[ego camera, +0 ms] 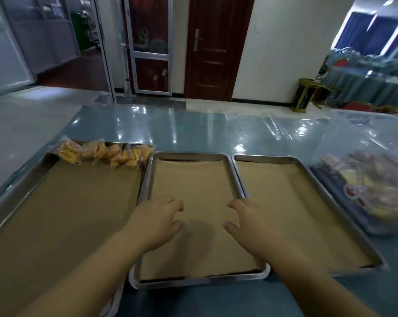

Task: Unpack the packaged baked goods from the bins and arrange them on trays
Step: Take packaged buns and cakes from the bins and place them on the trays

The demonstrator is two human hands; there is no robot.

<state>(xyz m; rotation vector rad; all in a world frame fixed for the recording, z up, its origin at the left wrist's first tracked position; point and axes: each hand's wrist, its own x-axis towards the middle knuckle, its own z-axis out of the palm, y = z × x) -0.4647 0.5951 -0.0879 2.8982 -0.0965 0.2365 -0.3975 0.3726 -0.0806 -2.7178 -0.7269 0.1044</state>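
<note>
So my left hand (157, 221) and right hand (250, 225) hovered over the middle tray (193, 282), fingers loosely curled, holding nothing. The yellow packaged baked goods (104, 153) sat at the left tray's (56, 213) far end.

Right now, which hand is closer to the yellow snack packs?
Left. The left hand is over the left side of the middle tray, with the snack packs ahead to its left. The right hand is over that tray's right side, farther away.
</note>
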